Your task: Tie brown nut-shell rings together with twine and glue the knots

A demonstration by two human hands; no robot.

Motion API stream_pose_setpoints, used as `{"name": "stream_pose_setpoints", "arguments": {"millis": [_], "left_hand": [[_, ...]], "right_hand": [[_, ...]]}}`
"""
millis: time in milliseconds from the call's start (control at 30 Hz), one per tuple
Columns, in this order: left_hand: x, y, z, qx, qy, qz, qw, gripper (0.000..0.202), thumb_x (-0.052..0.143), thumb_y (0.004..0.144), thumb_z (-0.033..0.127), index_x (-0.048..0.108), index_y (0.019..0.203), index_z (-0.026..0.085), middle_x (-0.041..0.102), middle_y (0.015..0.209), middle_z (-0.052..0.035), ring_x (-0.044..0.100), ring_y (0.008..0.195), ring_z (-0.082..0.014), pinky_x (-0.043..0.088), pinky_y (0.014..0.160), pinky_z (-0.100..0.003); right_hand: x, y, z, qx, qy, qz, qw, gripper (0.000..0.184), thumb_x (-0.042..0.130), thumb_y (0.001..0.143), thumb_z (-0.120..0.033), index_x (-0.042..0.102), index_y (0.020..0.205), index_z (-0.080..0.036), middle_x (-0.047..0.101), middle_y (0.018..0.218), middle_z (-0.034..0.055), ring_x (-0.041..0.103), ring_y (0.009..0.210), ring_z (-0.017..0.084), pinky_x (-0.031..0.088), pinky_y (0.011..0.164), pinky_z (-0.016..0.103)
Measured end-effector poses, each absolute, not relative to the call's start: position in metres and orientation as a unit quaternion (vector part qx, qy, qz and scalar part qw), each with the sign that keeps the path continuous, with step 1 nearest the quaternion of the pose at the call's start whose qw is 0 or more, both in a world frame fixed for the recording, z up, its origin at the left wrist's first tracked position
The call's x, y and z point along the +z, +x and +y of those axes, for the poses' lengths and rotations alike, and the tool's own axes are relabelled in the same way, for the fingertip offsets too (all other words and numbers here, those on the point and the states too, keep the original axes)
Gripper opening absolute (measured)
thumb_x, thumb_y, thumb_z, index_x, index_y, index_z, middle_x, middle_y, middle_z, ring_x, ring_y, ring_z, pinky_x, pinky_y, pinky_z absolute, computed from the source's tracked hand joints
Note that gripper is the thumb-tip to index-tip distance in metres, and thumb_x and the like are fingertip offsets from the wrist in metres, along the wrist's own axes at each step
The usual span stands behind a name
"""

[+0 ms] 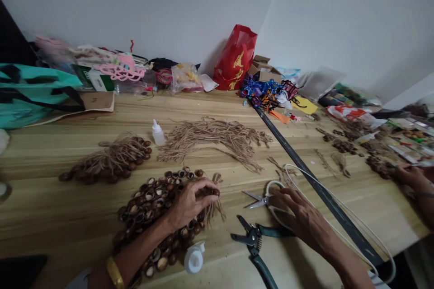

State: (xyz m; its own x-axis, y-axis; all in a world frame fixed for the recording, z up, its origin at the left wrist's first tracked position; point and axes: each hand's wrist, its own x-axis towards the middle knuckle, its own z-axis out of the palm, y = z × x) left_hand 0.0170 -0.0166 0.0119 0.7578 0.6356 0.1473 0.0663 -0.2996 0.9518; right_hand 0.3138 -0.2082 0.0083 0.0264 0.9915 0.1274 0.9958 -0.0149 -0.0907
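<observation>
Head view: the left hand [191, 203] is closed around the end of a mass of brown nut-shell beads [152, 216], with the fingers curling over the top and a gold bangle [114, 273] sitting on the wrist. The beads are spreading across the table [68, 216] directly under that hand, seemingly so the strands stay within easy reach, and loose twine ends [213, 207] are trailing past the fingers. A white cap [194, 257] is lying beside the heap. The right hand [305, 221] is resting half-curled against the white handle of the scissors [261, 199], though whether it is gripping them I cannot tell. Teal-handled pliers [252, 239] are lying just below, apparently kept close for use. Farther out, a beaded bunch [108, 162], a glue bottle [158, 133] and a twine bundle [213, 142] are sitting in a loose row, probably laid apart to keep them from tangling. A long dark ruler [315, 180] is running across the table, and a co-worker's hand [410, 176] is reaching in at the right, near more beads [381, 167].
</observation>
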Motion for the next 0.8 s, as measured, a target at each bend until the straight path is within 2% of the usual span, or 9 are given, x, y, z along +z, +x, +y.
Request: {"name": "stream_pose_setpoints", "arguments": {"millis": [167, 367, 567, 700, 800], "left_hand": [[0.011, 0.017, -0.016, 0.261, 0.760, 0.233, 0.547, 0.017, 0.062, 0.082, 0.029, 0.070, 0.092, 0.018, 0.071, 0.096, -0.0069, 0.063, 0.095, -0.0215, 0.044, 0.090, -0.032], [0.013, 0.017, -0.017, 0.255, 0.749, 0.251, 0.558, 0.015, 0.062, 0.082, 0.027, 0.070, 0.089, 0.017, 0.072, 0.092, -0.0068, 0.065, 0.089, -0.0211, 0.046, 0.085, -0.031], [0.010, 0.017, -0.016, 0.256, 0.743, 0.259, 0.562, 0.017, 0.061, 0.082, 0.028, 0.070, 0.091, 0.016, 0.072, 0.093, -0.0075, 0.064, 0.091, -0.0216, 0.046, 0.085, -0.031], [0.006, 0.017, -0.016, 0.258, 0.741, 0.251, 0.567, 0.018, 0.061, 0.083, 0.029, 0.069, 0.092, 0.016, 0.072, 0.094, -0.0070, 0.064, 0.091, -0.0208, 0.046, 0.086, -0.030], [0.006, 0.017, -0.015, 0.262, 0.739, 0.245, 0.571, 0.018, 0.061, 0.083, 0.028, 0.069, 0.092, 0.015, 0.072, 0.094, -0.0068, 0.065, 0.091, -0.0203, 0.046, 0.085, -0.029]], "right_hand": [[0.008, 0.316, -0.204, -0.019, -0.711, -0.701, 0.053, 0.047, 0.056, 0.084, -0.023, 0.050, 0.131, -0.025, 0.049, 0.134, 0.0135, 0.054, 0.118, 0.031, 0.048, 0.095, 0.048], [0.014, 0.318, -0.199, 0.040, -0.689, -0.721, 0.060, 0.049, 0.056, 0.082, -0.018, 0.051, 0.130, -0.026, 0.060, 0.120, 0.0103, 0.062, 0.104, 0.025, 0.053, 0.089, 0.039], [0.017, 0.315, -0.201, 0.043, -0.674, -0.737, 0.024, 0.056, 0.053, 0.082, -0.014, 0.048, 0.135, -0.032, 0.064, 0.118, 0.0079, 0.062, 0.100, 0.025, 0.052, 0.088, 0.042], [0.016, 0.312, -0.205, 0.018, -0.681, -0.733, 0.002, 0.057, 0.054, 0.080, -0.015, 0.048, 0.135, -0.026, 0.067, 0.108, 0.0101, 0.064, 0.094, 0.025, 0.054, 0.082, 0.041], [0.019, 0.310, -0.210, 0.004, -0.696, -0.718, 0.004, 0.051, 0.055, 0.079, -0.020, 0.051, 0.130, -0.023, 0.068, 0.101, 0.0107, 0.066, 0.089, 0.025, 0.054, 0.081, 0.040]]}}
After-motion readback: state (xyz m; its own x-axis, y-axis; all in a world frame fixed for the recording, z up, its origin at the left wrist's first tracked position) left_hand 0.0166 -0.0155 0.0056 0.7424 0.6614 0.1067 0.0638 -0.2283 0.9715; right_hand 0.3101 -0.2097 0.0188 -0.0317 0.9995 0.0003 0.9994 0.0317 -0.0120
